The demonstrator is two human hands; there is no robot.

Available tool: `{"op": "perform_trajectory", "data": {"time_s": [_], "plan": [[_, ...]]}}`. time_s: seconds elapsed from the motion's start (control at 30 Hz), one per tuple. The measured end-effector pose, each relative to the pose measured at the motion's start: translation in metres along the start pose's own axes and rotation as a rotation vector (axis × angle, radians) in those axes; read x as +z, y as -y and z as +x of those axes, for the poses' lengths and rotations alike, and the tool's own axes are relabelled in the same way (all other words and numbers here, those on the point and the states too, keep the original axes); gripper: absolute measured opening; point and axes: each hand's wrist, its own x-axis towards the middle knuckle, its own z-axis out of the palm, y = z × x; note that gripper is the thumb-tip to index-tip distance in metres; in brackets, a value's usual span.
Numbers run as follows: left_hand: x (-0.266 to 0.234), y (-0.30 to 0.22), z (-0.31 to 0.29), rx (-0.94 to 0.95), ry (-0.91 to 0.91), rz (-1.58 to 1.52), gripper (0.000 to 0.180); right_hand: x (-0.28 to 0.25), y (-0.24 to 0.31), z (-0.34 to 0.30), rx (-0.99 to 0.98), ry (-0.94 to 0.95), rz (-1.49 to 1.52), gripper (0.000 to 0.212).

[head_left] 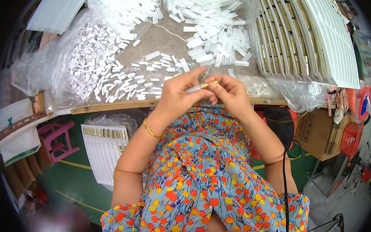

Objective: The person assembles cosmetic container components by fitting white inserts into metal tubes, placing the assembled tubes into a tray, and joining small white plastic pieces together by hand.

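Above the near table edge, my left hand (177, 94) pinches a small clear plastic tube (192, 90) between thumb and fingers, with its index finger raised. A gold metal piece (205, 85) sits at the tube's right end. My right hand (232, 96) grips that gold piece with thumb and index finger, its other fingers curled. The fingertips cover part of the joint, so I cannot tell how far the two fit together. Just beyond my hands lie many loose small white pieces (127, 83) and longer clear plastic sleeves (216, 47).
Clear plastic bags (45, 77) of pieces cover the far and left table. At right stand white corrugated trays (330, 37) with rows of gold tubes (288, 35). Below the wooden table edge (118, 106), a white tray (105, 153) holds several gold pieces, near a pink stool (59, 141).
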Motion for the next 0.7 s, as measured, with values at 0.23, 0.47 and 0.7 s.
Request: {"op": "perform_trajectory", "data": {"time_s": [0.23,0.47,0.7], "plan": [[-0.006,0.002,-0.004,-0.386,-0.007,-0.647,0.043,-0.01,0.007,0.006,-0.116,-0.134,0.053,0.02],[-0.009,0.0,-0.006,-0.453,-0.08,-0.657,0.017,0.002,0.005,0.0,-0.148,-0.091,-0.016,0.02],[-0.016,-0.001,-0.018,-0.469,-0.165,-0.607,0.016,0.01,-0.003,-0.003,-0.179,-0.09,-0.1,0.018]]}}
